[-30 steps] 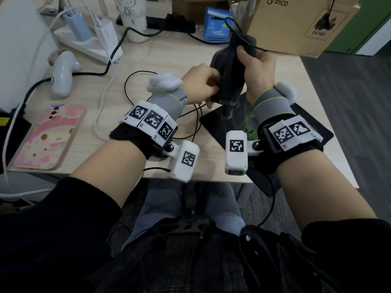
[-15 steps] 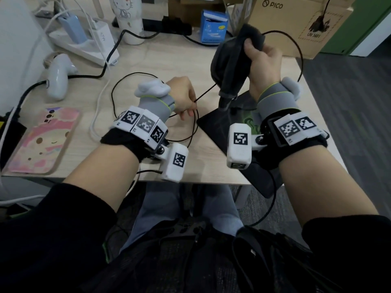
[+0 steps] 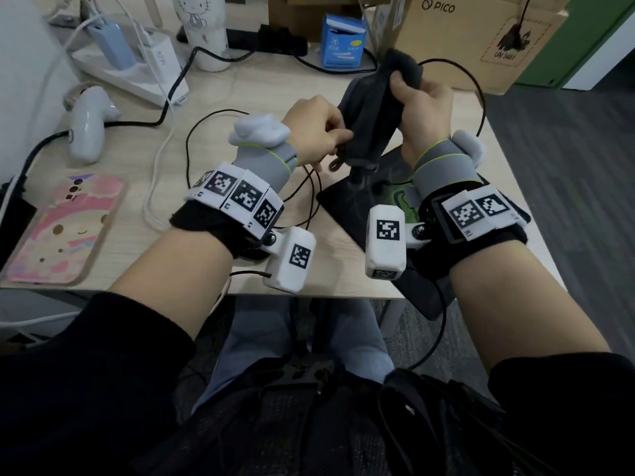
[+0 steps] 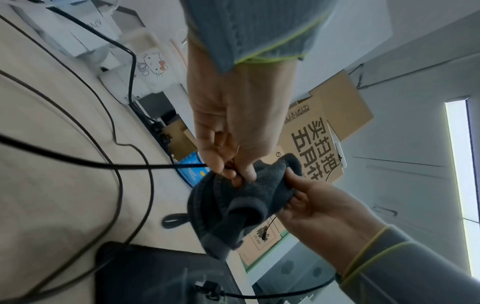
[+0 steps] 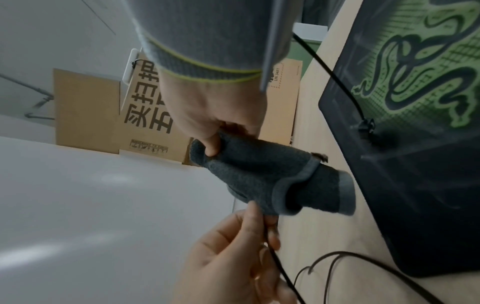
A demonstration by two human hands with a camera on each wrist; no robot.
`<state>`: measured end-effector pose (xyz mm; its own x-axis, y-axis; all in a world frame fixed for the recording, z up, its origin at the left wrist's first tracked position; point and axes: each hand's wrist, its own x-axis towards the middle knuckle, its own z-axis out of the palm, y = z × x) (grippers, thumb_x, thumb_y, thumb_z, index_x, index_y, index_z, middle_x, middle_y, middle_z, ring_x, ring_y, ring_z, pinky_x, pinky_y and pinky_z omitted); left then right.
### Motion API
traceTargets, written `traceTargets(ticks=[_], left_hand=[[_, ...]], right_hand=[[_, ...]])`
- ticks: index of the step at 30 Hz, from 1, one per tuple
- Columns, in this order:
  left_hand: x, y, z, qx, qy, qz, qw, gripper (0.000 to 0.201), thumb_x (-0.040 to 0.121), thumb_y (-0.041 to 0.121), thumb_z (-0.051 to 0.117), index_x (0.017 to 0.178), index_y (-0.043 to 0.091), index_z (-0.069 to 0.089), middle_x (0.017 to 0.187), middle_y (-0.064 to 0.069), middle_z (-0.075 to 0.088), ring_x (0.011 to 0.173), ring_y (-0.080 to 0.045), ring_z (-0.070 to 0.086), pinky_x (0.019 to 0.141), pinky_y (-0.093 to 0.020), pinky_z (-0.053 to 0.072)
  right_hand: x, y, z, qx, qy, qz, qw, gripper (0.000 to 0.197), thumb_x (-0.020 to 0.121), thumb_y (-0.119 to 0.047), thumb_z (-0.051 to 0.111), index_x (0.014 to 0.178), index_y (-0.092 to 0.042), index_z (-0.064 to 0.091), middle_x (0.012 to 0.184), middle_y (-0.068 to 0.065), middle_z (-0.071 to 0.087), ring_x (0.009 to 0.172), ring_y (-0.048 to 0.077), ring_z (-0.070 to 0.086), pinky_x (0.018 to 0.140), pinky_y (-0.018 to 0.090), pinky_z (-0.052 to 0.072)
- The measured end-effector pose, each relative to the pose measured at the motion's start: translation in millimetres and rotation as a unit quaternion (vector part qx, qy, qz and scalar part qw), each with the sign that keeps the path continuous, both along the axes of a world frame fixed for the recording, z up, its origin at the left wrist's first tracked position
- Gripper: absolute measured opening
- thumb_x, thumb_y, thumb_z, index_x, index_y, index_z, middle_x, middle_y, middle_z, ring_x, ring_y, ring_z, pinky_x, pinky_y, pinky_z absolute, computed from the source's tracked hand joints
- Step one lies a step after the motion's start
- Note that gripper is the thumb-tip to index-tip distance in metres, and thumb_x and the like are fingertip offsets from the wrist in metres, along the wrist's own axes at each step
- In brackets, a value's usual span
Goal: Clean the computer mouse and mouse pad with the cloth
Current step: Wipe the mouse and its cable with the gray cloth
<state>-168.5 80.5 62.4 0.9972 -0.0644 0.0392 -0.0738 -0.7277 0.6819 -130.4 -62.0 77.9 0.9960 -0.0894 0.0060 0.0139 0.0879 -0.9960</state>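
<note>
My right hand [image 3: 421,97] grips a dark grey cloth [image 3: 372,115] bunched round a thin black cable [image 3: 311,195], held above the desk. My left hand [image 3: 338,142] pinches that cable right beside the cloth's lower end. The left wrist view shows the left hand [image 4: 233,172] at the cloth [image 4: 233,205], with the cable [image 4: 103,163] trailing away. In the right wrist view the thumb of the right hand [image 5: 215,144] presses into the cloth [image 5: 272,174]. The black mouse pad [image 3: 343,207] with its green logo lies under my right wrist. No mouse shows.
A white controller [image 3: 87,125], a pink phone [image 3: 62,231] and a power strip [image 3: 130,73] lie on the left of the desk. A cup [image 3: 202,29], a blue box [image 3: 343,42] and a cardboard box [image 3: 481,36] stand behind. Cable loops lie beside the pad.
My left hand slid down along the cable away from the cloth, then came back up next to it. My right hand kept its grip and lifted the cloth slightly.
</note>
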Motion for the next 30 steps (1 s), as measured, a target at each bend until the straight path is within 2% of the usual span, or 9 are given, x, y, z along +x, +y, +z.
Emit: traceTargets(ticks=[3, 6, 10, 13, 15, 17, 22, 25, 30], left_hand=[[-4.0, 8.8, -15.8, 0.033, 0.055, 0.003, 0.998, 0.017, 0.09, 0.017, 0.058, 0.076, 0.01, 0.066, 0.06, -0.003, 0.059, 0.045, -0.023, 0.059, 0.041, -0.021, 0.05], [-10.1, 16.8, -27.6, 0.058, 0.103, 0.026, 0.993, 0.021, 0.09, 0.015, 0.058, 0.07, 0.01, 0.063, 0.072, -0.011, 0.065, 0.051, -0.029, 0.061, 0.061, -0.034, 0.059], [-8.6, 15.1, -18.8, 0.123, 0.077, 0.048, 0.988, 0.016, 0.085, 0.01, 0.055, 0.08, 0.005, 0.07, 0.085, -0.018, 0.073, 0.069, -0.031, 0.068, 0.079, -0.036, 0.057], [-8.4, 0.5, -5.0, -0.001, 0.034, -0.011, 0.999, 0.023, 0.084, -0.001, 0.05, 0.101, 0.0, 0.065, 0.094, -0.016, 0.071, 0.066, -0.031, 0.069, 0.066, -0.04, 0.059], [-10.0, -8.9, 6.4, -0.116, 0.006, -0.027, 0.993, 0.023, 0.084, -0.005, 0.043, 0.098, 0.002, 0.059, 0.076, -0.01, 0.065, 0.046, -0.015, 0.064, 0.047, -0.032, 0.056], [-9.7, -13.9, 12.1, -0.13, -0.05, -0.017, 0.99, 0.016, 0.083, 0.004, 0.044, 0.089, 0.004, 0.058, 0.06, -0.004, 0.057, 0.037, -0.011, 0.057, 0.039, -0.028, 0.049], [-10.4, 3.3, -2.3, 0.022, -0.11, 0.02, 0.993, 0.035, 0.095, 0.026, 0.049, 0.076, 0.002, 0.065, 0.054, 0.0, 0.046, 0.063, -0.021, 0.045, 0.061, -0.027, 0.028], [-7.9, 18.6, -15.0, 0.061, -0.048, 0.042, 0.996, 0.033, 0.094, 0.027, 0.05, 0.073, 0.008, 0.067, 0.054, 0.001, 0.044, 0.069, -0.022, 0.045, 0.064, -0.028, 0.029], [-14.9, 36.9, -28.9, 0.11, 0.051, 0.078, 0.99, 0.028, 0.09, 0.027, 0.052, 0.077, 0.012, 0.073, 0.068, -0.007, 0.064, 0.059, -0.023, 0.053, 0.071, -0.03, 0.047]], right_hand=[[2.6, -2.8, 10.5, 0.01, -0.007, -0.033, 0.999, 0.01, 0.09, -0.007, 0.06, 0.08, -0.007, 0.062, 0.077, 0.006, 0.065, 0.083, 0.023, 0.064, 0.082, 0.035, 0.054], [7.5, -11.4, 24.9, 0.02, -0.002, -0.076, 0.997, 0.017, 0.09, -0.011, 0.06, 0.074, -0.009, 0.057, 0.072, 0.003, 0.06, 0.078, 0.021, 0.062, 0.078, 0.033, 0.054], [7.2, -8.2, 21.1, 0.038, 0.007, -0.069, 0.997, 0.015, 0.09, -0.011, 0.061, 0.076, -0.006, 0.057, 0.074, 0.005, 0.06, 0.081, 0.023, 0.061, 0.076, 0.033, 0.053], [3.7, -0.4, 18.3, 0.043, 0.004, -0.027, 0.999, 0.011, 0.09, -0.009, 0.06, 0.079, -0.006, 0.06, 0.076, 0.006, 0.063, 0.081, 0.023, 0.063, 0.075, 0.031, 0.053], [-0.1, 5.9, 18.5, 0.041, -0.006, 0.009, 0.999, 0.012, 0.091, -0.007, 0.058, 0.079, -0.007, 0.061, 0.077, 0.007, 0.065, 0.078, 0.022, 0.064, 0.072, 0.03, 0.055], [-3.0, 9.6, 18.7, 0.027, -0.016, 0.028, 0.999, 0.012, 0.092, -0.008, 0.056, 0.08, -0.008, 0.061, 0.079, 0.007, 0.066, 0.079, 0.021, 0.066, 0.072, 0.03, 0.057], [4.2, 5.1, 24.0, 0.016, -0.032, 0.002, 0.999, 0.012, 0.091, -0.009, 0.058, 0.08, -0.006, 0.062, 0.076, 0.009, 0.065, 0.08, 0.024, 0.065, 0.071, 0.031, 0.056], [8.0, 5.1, 25.2, 0.025, -0.02, -0.01, 0.999, 0.013, 0.09, -0.008, 0.059, 0.077, -0.007, 0.061, 0.076, 0.008, 0.064, 0.083, 0.026, 0.064, 0.08, 0.036, 0.055], [11.1, 2.4, 19.7, 0.044, -0.007, -0.05, 0.998, 0.013, 0.09, -0.007, 0.059, 0.078, -0.004, 0.059, 0.075, 0.008, 0.062, 0.08, 0.024, 0.062, 0.075, 0.032, 0.055]])
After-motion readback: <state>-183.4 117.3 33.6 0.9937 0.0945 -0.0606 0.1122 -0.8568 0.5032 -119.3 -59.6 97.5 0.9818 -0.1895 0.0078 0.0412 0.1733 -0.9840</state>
